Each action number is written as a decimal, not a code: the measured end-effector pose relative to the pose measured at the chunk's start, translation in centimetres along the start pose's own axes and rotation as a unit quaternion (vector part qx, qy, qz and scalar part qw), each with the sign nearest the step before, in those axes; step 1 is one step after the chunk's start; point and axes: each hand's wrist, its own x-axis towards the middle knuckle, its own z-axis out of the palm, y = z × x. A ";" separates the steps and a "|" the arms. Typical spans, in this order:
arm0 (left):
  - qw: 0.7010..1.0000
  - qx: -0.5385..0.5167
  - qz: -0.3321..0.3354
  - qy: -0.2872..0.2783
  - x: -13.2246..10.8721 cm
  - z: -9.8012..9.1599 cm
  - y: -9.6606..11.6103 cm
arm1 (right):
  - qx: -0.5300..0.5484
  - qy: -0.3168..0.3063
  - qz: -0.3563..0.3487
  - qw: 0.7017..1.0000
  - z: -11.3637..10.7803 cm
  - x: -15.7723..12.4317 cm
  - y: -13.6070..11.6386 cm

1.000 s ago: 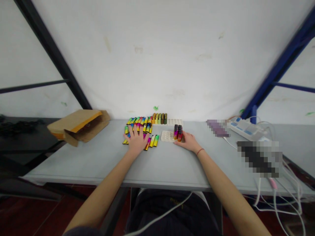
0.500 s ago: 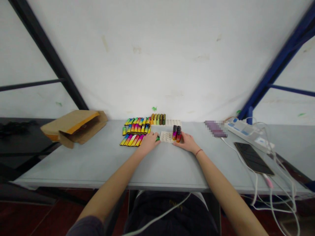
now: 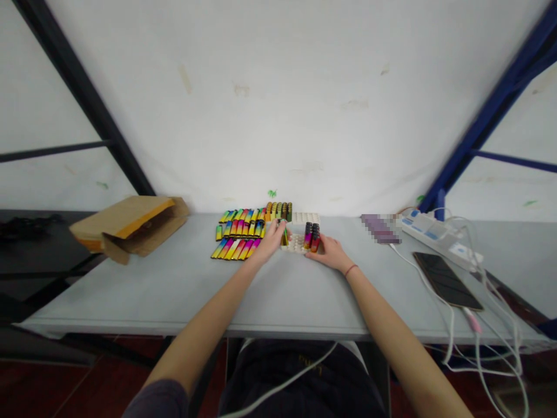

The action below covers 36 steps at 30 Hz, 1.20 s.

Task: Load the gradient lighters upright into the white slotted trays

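Head view: the left hand (image 3: 268,242) has its fingers closed on a green-and-yellow lighter (image 3: 285,237), held nearly upright at the left end of a white tray (image 3: 296,244); whether its foot sits in a socket cannot be told. At the tray's other end, the right hand (image 3: 329,252) curves its fingers against a cluster of purple-and-red lighters (image 3: 311,238) standing with black tops; I cannot tell whether they grip these or only steady the tray. Left of the left fingers, rows of multicoloured lighters (image 3: 237,229) lie on the grey worktop (image 3: 300,296). Just beyond those fingers stands a block of orange-to-green lighters (image 3: 278,212), with a second white tray (image 3: 306,217) to its right. Well left of the left fingers is an open cardboard box (image 3: 130,217); well right of the right fingers are a dark phone (image 3: 447,280) and a power strip (image 3: 439,238).
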 end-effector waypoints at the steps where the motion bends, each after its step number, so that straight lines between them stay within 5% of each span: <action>1: 0.997 -0.067 -0.025 -0.009 0.0 0.6 0.3 | 0.000 0.000 0.000 1.000 0.0 0.0 0.0; 5: 0.974 -0.200 -0.100 -0.022 -0.4 2.0 0.7 | 0.001 0.007 -0.005 1.000 0.0 0.0 0.0; 10: 0.961 -0.225 -0.160 0.023 -1.1 1.5 0.1 | 0.000 0.010 -0.007 1.000 -0.1 -0.1 0.0; 24: 0.951 -0.244 -0.149 0.122 -1.9 1.9 -0.6 | -0.003 -0.001 0.000 1.000 0.0 0.0 0.5; 36: 0.951 -0.240 -0.153 0.119 -1.7 1.6 -0.8 | -0.003 -0.002 -0.001 1.000 -0.2 -0.1 0.2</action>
